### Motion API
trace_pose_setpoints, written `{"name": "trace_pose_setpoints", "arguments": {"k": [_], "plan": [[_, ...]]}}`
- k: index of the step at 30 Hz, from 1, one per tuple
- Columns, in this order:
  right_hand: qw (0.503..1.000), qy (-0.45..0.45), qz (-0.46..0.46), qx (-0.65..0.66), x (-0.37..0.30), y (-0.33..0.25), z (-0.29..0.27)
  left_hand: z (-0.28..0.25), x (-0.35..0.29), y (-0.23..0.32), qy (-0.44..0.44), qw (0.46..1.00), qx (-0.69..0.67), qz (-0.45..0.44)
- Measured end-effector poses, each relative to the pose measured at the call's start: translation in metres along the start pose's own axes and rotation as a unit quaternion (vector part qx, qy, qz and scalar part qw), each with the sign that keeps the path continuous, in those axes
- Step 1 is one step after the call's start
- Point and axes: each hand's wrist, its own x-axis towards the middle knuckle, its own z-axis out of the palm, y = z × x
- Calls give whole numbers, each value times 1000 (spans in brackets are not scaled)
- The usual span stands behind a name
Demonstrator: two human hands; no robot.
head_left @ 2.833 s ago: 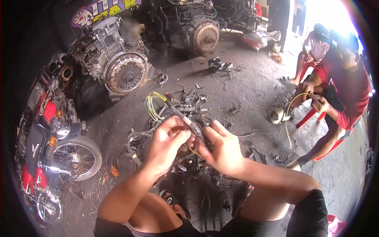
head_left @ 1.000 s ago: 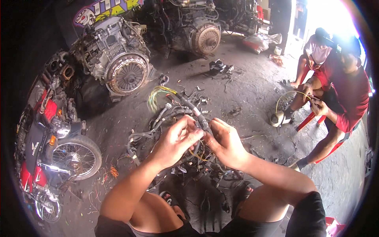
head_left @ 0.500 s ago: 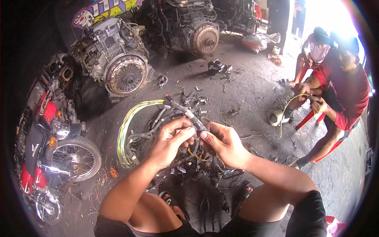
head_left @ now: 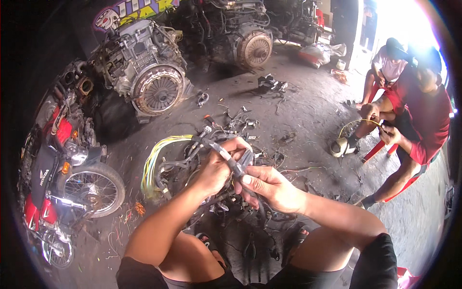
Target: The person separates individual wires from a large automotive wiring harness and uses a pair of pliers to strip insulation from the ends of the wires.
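Observation:
A taped wiring harness (head_left: pixel 222 152) slants between my hands, its dark wrapping broken by a pale band. Behind and around the harness, the fingers of my left hand (head_left: pixel 215 169) are curled closed. My right hand (head_left: pixel 275 189) pinches its lower end, thumb on top and fingers beneath. A dark flap or second branch (head_left: pixel 247 157) sticks up by my left fingertips; its kind is unclear. From the harness's upper end a loop of yellow and green wires (head_left: pixel 153 161) curves left and down. Below my hands lies a tangle of dark cables (head_left: pixel 221 207) and connectors, partly covered by my hands.
Engines (head_left: pixel 144 62) with a round clutch cover (head_left: pixel 159 90) stand at the back. A red motorcycle (head_left: pixel 57 173) is on the left. At the right, a seated person in red (head_left: pixel 423 111) handles a yellow wire (head_left: pixel 344 127), beside another person (head_left: pixel 387 67). Pliers (head_left: pixel 249 249) lie between my feet.
My hands have come slightly down and the harness is turned more toward me. My left fingers now wrap behind it, and the dark flap shows beside them. The view has shifted slightly.

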Motion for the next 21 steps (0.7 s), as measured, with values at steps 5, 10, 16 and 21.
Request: {"name": "trace_pose_setpoints", "arguments": {"k": [5,10,16,21], "plan": [[1000,1,3,-18,3,5,5,-17,7,-14,-36,998,17,56],[975,158,-64,-143,-1,-3,8,-16,1,-12,73,985,154,-25],[951,178,-93,-236,1,7,-10,5,-30,23,123,929,336,94],[895,216,-133,-366,5,9,-9,20,-24,30,121,919,361,98]]}}
